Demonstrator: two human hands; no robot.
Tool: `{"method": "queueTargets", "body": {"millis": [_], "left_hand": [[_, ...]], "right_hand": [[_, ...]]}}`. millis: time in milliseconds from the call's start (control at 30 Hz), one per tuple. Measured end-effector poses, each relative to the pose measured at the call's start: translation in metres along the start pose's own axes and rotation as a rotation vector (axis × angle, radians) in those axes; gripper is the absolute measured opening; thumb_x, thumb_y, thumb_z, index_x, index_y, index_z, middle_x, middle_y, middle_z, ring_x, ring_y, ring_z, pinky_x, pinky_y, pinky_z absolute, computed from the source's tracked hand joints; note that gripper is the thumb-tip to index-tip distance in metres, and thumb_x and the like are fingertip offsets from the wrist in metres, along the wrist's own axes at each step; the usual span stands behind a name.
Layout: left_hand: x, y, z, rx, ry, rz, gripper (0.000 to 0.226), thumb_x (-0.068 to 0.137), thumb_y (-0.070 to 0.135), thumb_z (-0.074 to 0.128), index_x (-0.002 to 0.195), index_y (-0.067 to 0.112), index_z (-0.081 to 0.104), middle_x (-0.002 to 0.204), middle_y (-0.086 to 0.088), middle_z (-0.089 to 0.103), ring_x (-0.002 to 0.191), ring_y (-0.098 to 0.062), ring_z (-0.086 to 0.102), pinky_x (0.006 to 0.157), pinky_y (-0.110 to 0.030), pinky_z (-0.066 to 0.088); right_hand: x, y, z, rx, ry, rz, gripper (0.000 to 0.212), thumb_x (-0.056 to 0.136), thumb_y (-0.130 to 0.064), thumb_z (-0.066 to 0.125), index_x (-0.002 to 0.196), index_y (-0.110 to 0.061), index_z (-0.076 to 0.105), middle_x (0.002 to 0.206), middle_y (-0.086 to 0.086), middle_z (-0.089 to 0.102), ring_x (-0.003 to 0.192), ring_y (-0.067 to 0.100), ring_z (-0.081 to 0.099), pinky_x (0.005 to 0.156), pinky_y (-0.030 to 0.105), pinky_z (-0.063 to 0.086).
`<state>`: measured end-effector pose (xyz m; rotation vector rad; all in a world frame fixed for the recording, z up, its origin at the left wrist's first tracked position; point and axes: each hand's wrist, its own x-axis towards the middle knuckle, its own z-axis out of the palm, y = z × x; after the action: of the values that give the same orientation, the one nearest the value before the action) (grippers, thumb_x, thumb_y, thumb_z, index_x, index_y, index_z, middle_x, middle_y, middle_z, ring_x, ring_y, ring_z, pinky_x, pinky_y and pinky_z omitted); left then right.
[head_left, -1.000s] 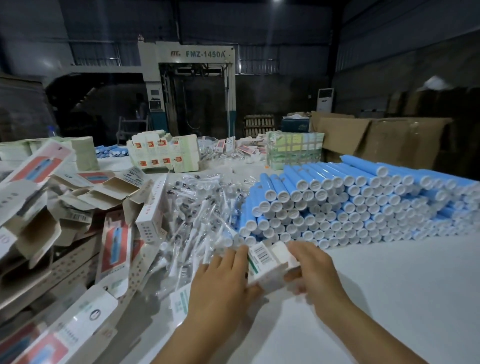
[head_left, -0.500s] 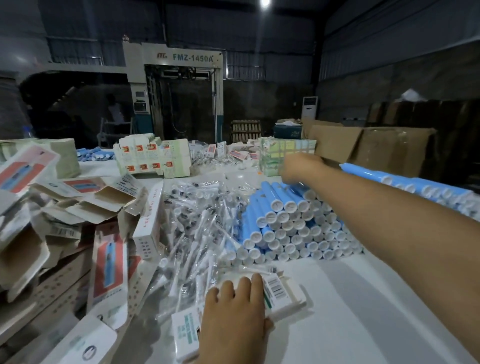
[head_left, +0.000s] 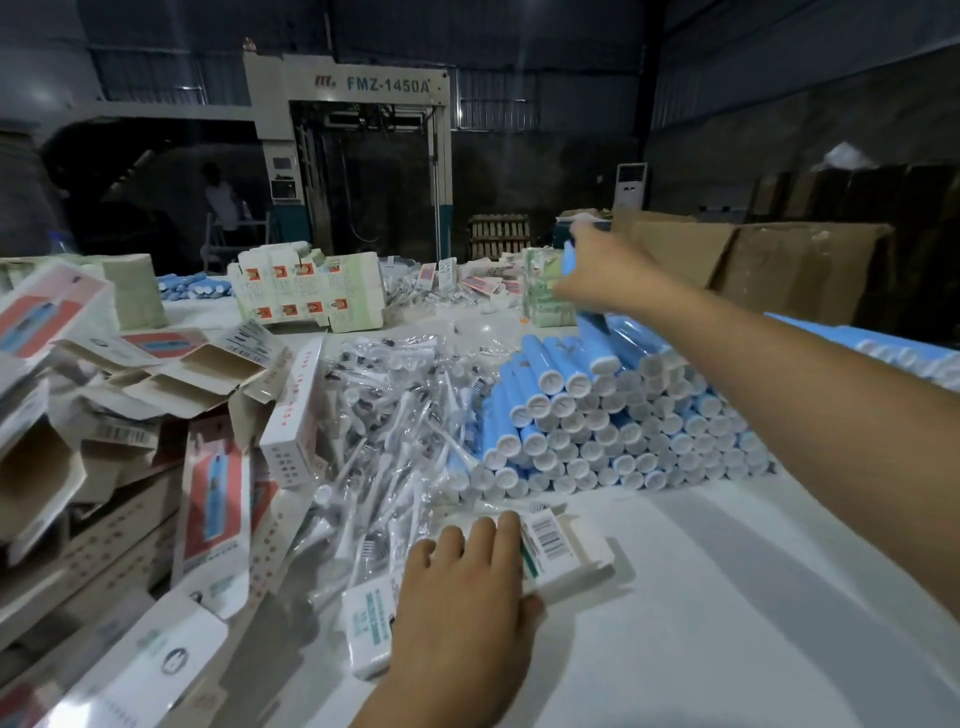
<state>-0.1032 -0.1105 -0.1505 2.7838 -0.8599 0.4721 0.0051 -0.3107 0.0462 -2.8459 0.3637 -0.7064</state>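
One blue tube (head_left: 569, 264), gripped in the curled right hand (head_left: 605, 273), hangs above the tube stack's (head_left: 623, 431) far side. The left hand (head_left: 462, 597) presses flat on the carton (head_left: 566, 551) before the stack. Picking step, I'd say; next, boxing it.

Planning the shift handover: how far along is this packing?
Done: one carton is folded into shape under the left hand. In hand: the right hand grips a blue tube over the tube stack. Left: loading that carton; flat cartons and wrapped brush heads wait.
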Motion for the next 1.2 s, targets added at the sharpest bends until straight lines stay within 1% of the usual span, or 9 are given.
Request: {"method": "queueTargets", "body": {"millis": [67,167,233,333,633,767,900,1033,1200], "left_hand": [[-0.002,-0.003,0.006,0.019,0.06,0.006,0.068,0.09,0.058,0.04,0.144,0.025,0.013,0.136,0.008,0.037,0.121,-0.024,0.037,0.099,-0.04,0.028],[-0.002,-0.002,0.007,0.037,0.077,-0.022,0.066,0.091,0.056,0.039,0.143,0.025,0.013,0.138,0.006,0.037,0.121,-0.023,0.038,0.099,-0.038,0.028],[-0.002,0.0,0.007,0.048,0.079,-0.035,0.065,0.089,0.055,0.04,0.142,0.025,0.016,0.136,0.006,0.039,0.119,-0.023,0.04,0.097,-0.038,0.029],[-0.002,0.004,0.008,0.031,0.11,-0.071,0.068,0.085,0.056,0.044,0.142,0.026,0.019,0.135,0.007,0.042,0.119,-0.023,0.041,0.094,-0.037,0.031],[-0.004,0.009,0.006,0.071,0.046,-0.083,0.074,0.088,0.06,0.046,0.145,0.024,0.018,0.14,0.003,0.039,0.125,-0.026,0.038,0.095,-0.038,0.032],[-0.005,0.016,0.002,0.026,0.053,-0.07,0.072,0.088,0.058,0.047,0.145,0.024,0.02,0.138,0.002,0.04,0.122,-0.026,0.04,0.094,-0.039,0.031],[-0.011,0.02,0.001,-0.005,0.026,-0.036,0.069,0.088,0.057,0.048,0.141,0.022,0.022,0.132,0.001,0.042,0.116,-0.027,0.042,0.092,-0.041,0.032],[-0.017,0.023,-0.002,0.051,-0.013,-0.023,0.066,0.089,0.053,0.05,0.139,0.017,0.026,0.127,-0.002,0.046,0.11,-0.03,0.045,0.09,-0.044,0.033],[-0.013,0.027,-0.001,0.101,-0.126,-0.011,0.048,0.093,0.046,0.046,0.131,0.017,0.044,0.13,-0.007,0.05,0.117,-0.03,0.043,0.094,-0.043,0.03]], "right_hand": [[-0.036,0.015,-0.016,0.431,0.092,-0.021,0.058,0.081,-0.019,0.061,0.133,-0.023,0.036,0.093,0.009,0.054,0.057,0.022,0.057,0.039,0.026,0.039],[-0.106,0.045,-0.012,1.042,0.172,0.016,0.064,0.076,-0.014,0.062,0.131,-0.034,0.037,0.077,0.009,0.06,0.033,0.016,0.049,0.033,0.023,0.04],[-0.148,0.062,0.011,1.185,0.239,0.078,0.07,0.079,-0.01,0.063,0.138,-0.033,0.032,0.06,0.001,0.063,0.034,0.016,0.05,0.036,0.025,0.044],[-0.188,0.072,0.05,1.255,0.276,0.202,0.069,0.088,-0.004,0.06,0.141,-0.03,0.024,0.058,-0.001,0.064,0.039,0.016,0.056,0.042,0.027,0.05],[-0.211,0.073,0.09,1.387,0.292,0.381,0.056,0.087,-0.005,0.063,0.125,-0.03,0.03,0.057,-0.004,0.066,0.042,0.011,0.056,0.041,0.022,0.048],[-0.22,0.065,0.103,1.293,0.163,0.435,0.01,0.089,-0.017,0.062,0.095,-0.025,0.062,0.046,-0.012,0.053,0.042,0.006,0.042,0.043,0.023,0.034],[-0.224,0.061,0.098,1.117,0.118,0.413,0.026,0.091,-0.027,0.057,0.072,-0.021,0.073,0.056,-0.012,0.05,0.055,0.009,0.042,0.056,0.026,0.033],[-0.215,0.04,0.068,0.971,0.215,0.113,0.014,0.09,-0.019,0.058,0.083,-0.02,0.071,0.066,-0.008,0.056,0.054,0.003,0.048,0.052,0.013,0.039],[-0.189,-0.05,0.076,0.683,-0.194,-0.314,0.007,0.085,-0.017,0.064,0.081,-0.023,0.066,0.062,-0.01,0.059,0.058,0.003,0.054,0.057,0.019,0.043]]}}
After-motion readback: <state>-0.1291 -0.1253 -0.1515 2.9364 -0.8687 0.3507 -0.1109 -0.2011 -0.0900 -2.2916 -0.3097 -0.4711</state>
